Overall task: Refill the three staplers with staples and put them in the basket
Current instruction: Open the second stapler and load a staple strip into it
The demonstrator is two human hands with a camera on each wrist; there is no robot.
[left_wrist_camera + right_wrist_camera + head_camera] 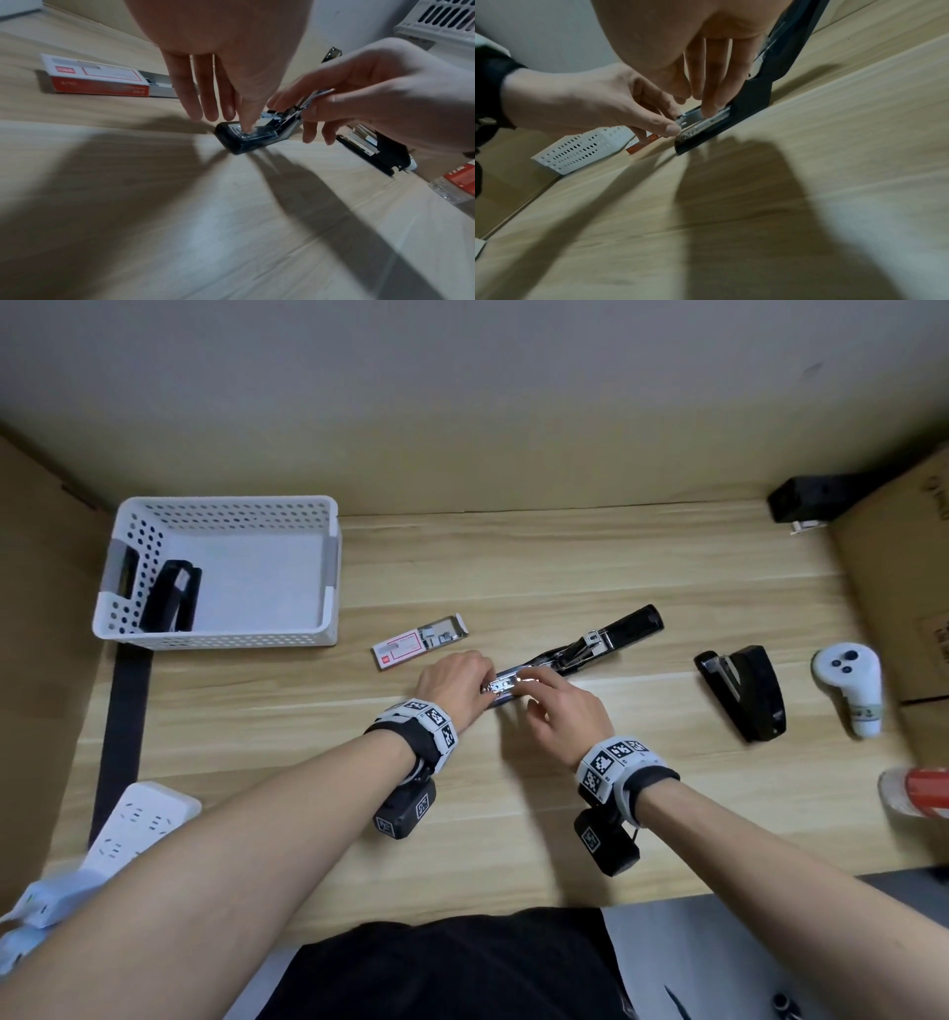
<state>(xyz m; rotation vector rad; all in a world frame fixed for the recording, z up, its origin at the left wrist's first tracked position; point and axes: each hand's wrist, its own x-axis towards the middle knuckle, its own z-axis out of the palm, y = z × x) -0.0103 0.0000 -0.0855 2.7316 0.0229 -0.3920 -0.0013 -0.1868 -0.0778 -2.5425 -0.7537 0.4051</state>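
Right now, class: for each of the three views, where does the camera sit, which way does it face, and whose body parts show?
Head: above the desk, looking down at the open stapler; both forearms, left hand, right hand.
Left wrist: under the left palm, along its fingers toward the stapler.
Right wrist: under the right palm, along its fingers.
All share stapler, basket and staple box.

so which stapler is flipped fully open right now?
The middle stapler under both hands, its lid swung back flat. The stapler in the basket is closed; the right one lies only partly open.
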